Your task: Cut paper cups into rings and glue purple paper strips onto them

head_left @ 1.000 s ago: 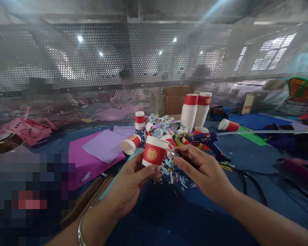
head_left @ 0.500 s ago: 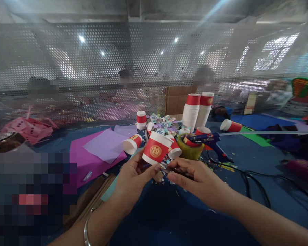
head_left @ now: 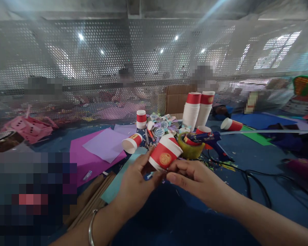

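Cup (head_left: 165, 152) clamped by its lower part in left hand (head_left: 137, 177), up over table (head_left: 233, 167). Long axis tilted, mouth up and rightward. Right hand (head_left: 197, 179) just beside base, fingers curled; cannot tell whether pinching anything. Left hand nearer.

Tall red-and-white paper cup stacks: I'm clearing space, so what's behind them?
Brown cardboard and a grey perforated screen show behind; whatever the stacks directly cover is hidden.

Red-banded white cup (head_left: 164, 152), tilted, probably paper.
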A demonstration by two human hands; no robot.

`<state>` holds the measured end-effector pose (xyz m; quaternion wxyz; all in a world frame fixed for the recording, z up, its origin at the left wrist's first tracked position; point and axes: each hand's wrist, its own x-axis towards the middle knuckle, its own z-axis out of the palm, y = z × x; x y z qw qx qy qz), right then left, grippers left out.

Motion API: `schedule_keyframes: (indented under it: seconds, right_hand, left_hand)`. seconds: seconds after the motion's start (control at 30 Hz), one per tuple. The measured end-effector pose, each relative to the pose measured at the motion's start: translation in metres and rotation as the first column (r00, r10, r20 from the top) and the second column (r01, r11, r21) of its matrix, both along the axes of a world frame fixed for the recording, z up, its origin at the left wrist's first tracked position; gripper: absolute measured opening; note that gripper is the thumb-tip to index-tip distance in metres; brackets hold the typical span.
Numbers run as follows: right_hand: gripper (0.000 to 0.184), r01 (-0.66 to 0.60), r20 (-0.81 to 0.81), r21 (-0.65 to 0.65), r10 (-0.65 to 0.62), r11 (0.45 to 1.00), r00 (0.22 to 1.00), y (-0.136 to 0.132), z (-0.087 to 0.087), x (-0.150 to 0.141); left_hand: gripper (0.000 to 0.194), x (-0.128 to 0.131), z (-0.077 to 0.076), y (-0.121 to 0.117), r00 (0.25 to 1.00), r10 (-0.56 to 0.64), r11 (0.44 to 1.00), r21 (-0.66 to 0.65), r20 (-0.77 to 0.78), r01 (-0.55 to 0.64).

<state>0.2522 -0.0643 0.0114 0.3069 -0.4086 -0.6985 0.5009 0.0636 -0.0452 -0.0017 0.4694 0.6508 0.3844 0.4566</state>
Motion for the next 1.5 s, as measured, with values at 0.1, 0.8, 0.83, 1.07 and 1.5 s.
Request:
schedule_keyframes:
  seconds: [0.1, 0.8, 0.83, 1.07, 1.5]
  right_hand:
    - [0.034, 0.034, 0.013, 0.012, -0.034, 0.999, 0.999, -0.002, 0.001, -0.001]
    - [0.038, 0.112, 0.031, -0.083, -0.11, 0.99, 0.993, 0.003, 0.001, -0.002]
    - [0.037, 0.111, 0.029, -0.088, -0.109, 0.99, 0.994, 0.003, 0.001, -0.002]
    - [0.036, 0.091, -0.011, -0.151, -0.094, 0.984, 0.996, 0.004, -0.002, -0.002]
    - [0.044, 0.073, -0.071, -0.254, -0.094, 0.965, 0.993, 0.004, -0.011, -0.004]
  left_hand:
    - [0.052, 0.003, 0.001, -0.001, 0.999, -0.033, 0.998, -0.05, 0.022, 0.034]
    - [0.041, 0.0, -0.002, 0.001, 0.985, 0.142, 0.986, -0.097, 0.095, -0.133]
    - [0.041, 0.0, -0.002, 0.001, 0.985, 0.15, 0.986, -0.093, 0.085, -0.142]
    - [0.061, -0.001, -0.004, 0.001, 0.979, 0.2, 0.978, -0.068, 0.026, -0.198]
    - [0.052, -0.001, 0.002, -0.004, 0.957, 0.192, 0.98, 0.088, -0.217, -0.176]
